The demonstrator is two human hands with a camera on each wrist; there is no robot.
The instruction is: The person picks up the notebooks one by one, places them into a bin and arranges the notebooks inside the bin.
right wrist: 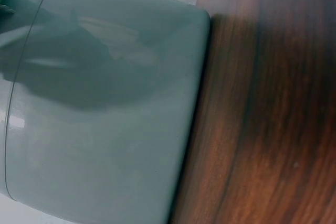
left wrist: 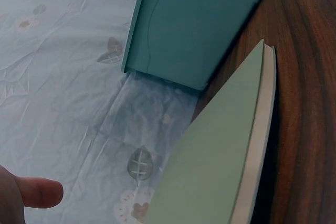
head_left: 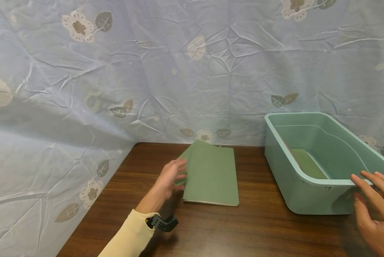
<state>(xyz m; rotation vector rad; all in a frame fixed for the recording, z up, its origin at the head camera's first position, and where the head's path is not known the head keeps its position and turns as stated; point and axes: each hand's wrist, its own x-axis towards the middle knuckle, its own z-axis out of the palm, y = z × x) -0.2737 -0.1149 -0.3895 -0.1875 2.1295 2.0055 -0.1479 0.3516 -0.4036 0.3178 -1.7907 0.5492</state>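
Two green notebooks lie stacked on the table. The upper notebook (head_left: 212, 175) sits squarely, and the lower notebook (head_left: 188, 152) is turned so that its corner juts out at the back left. My left hand (head_left: 170, 176), with a dark band at the wrist, is at the stack's left edge, fingers spread and loosely bent. Its thumb (left wrist: 42, 192) shows apart from the notebooks in the left wrist view. At the right, my right hand (head_left: 379, 210) has its fingertips at the near rim of a teal plastic tub (head_left: 283, 185). Inside the tub lies a flat green item (head_left: 307, 163), partly hidden by the wall.
The dark wooden table (head_left: 259, 232) carries the tub and notebooks. A pale floral sheet (head_left: 179, 78) hangs behind the table and along its left side. The tub's outer wall (right wrist: 105, 145) fills much of the right wrist view.
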